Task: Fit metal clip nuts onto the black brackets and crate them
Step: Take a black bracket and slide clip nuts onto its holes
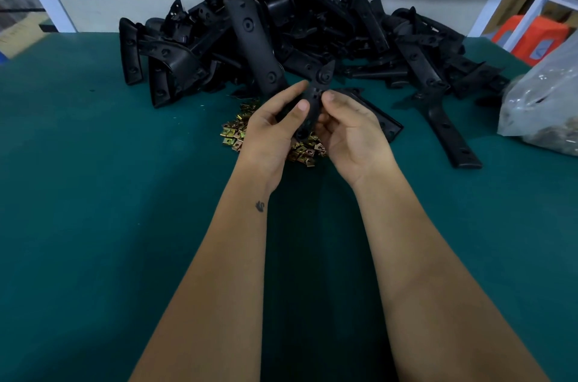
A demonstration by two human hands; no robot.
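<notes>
We hold one black bracket [313, 100] above the clip nuts [233, 134] on the bench [93, 193]; left hand [272, 128] and right hand [350, 131] both curl round it; we judge it light, rigid plastic, best gripped at its edges.

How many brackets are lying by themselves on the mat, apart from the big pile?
2: one long bracket right of the hands, one flat bracket partly hidden behind the right hand. Others may be hidden.

My bracket [313, 100] is matt black plastic; the clip nuts [233, 134] shine brassy metal on the table's [93, 193] matt green mat, beside a glossy clear plastic bag [544, 100].
</notes>
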